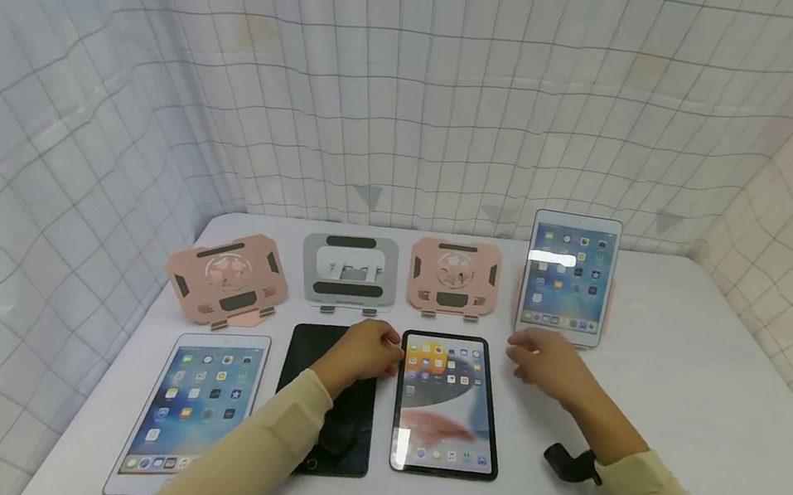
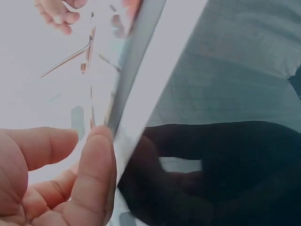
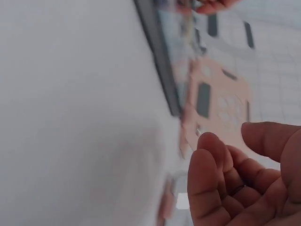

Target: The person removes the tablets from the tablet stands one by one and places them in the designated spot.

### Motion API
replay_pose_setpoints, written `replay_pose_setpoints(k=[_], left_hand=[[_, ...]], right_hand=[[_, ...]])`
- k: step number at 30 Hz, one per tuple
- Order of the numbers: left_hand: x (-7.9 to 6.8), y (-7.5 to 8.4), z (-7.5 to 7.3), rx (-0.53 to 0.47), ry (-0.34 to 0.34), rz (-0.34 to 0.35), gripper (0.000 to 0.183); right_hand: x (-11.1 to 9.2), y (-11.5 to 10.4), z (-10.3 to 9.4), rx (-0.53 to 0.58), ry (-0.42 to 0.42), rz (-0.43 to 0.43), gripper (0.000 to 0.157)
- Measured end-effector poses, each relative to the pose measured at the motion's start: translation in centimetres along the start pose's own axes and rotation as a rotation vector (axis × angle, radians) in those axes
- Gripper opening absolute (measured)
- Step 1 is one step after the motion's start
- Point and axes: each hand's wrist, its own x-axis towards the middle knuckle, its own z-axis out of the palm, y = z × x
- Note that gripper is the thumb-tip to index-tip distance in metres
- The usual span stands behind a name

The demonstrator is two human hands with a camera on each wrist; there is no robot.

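A dark-rimmed tablet [image 1: 446, 409] with a lit home screen lies flat on the white table. My left hand [image 1: 372, 346] is at its upper left edge; in the left wrist view a fingertip [image 2: 96, 155] is against or very close to that edge, thumb apart. Beneath my left forearm is a black tablet [image 1: 300, 352] with a dark screen, partly covered. My right hand [image 1: 547, 363], fingers loosely bent and holding nothing, hovers off the lit tablet's right side. Behind it a white tablet [image 1: 569, 279] stands upright on a pink stand. In the right wrist view, a pink stand [image 3: 223, 99] appears beyond the fingers.
Along the back are a tilted pink stand [image 1: 227, 275], a grey stand [image 1: 351, 271] and another pink stand [image 1: 452, 278]. A white tablet [image 1: 205, 389] lies at the left. A black device [image 1: 573, 463] is at my right wrist. Gridded white curtains [image 1: 445, 103] enclose the table.
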Motion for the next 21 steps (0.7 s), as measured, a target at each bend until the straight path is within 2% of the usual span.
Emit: replay_pose_setpoints(k=[5,10,16,21], left_hand=[[0.5,1.3,-0.6,0.000,0.001,0.039,0.025],[1.3,3.8,-0.7,0.024,-0.041,0.129,0.024],[3.0,7.4,-0.1,-0.026,-0.101,0.212,0.020],[4.9,10.8,0.6,-0.030,-0.092,0.251,0.020]], right_hand=[[-0.8,0.2,-4.0,0.075,0.066,-0.031,0.041],[-1.4,1.1,-7.3,0.099,0.132,-0.078,0.043],[-0.3,2.7,-10.2,0.063,0.185,-0.056,0.045],[1.0,3.4,-12.4,0.065,0.238,-0.050,0.048]])
